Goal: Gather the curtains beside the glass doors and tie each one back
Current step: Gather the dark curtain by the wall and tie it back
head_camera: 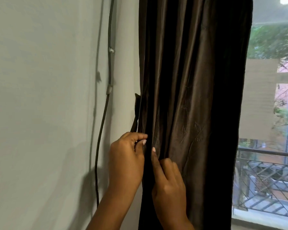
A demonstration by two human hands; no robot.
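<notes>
Pale grey wall [48,97] is filling the left half of the view, with a dark cable [108,72] running down it under small clips. Just right of the cable, the dark brown curtain [189,80] is hanging with its long axis vertical, its folds running top to bottom, and it is covering the left edge of the glass door [269,113]. A narrow strip of the same dark fabric, the tie-back [136,112], is sticking out at the curtain's left edge against the wall (where it is fastened cannot be seen). Beyond the glass, a metal railing [264,180] and trees are showing.

The left hand [125,161] is curling mostly closed at the curtain's left edge, thumb and forefinger pinching the hem. The right hand [169,181] is lying against the curtain front just beside it, forefinger stretched upward along a fold and the other fingers bent in, pressing on the cloth rather than clearly gripping it.
</notes>
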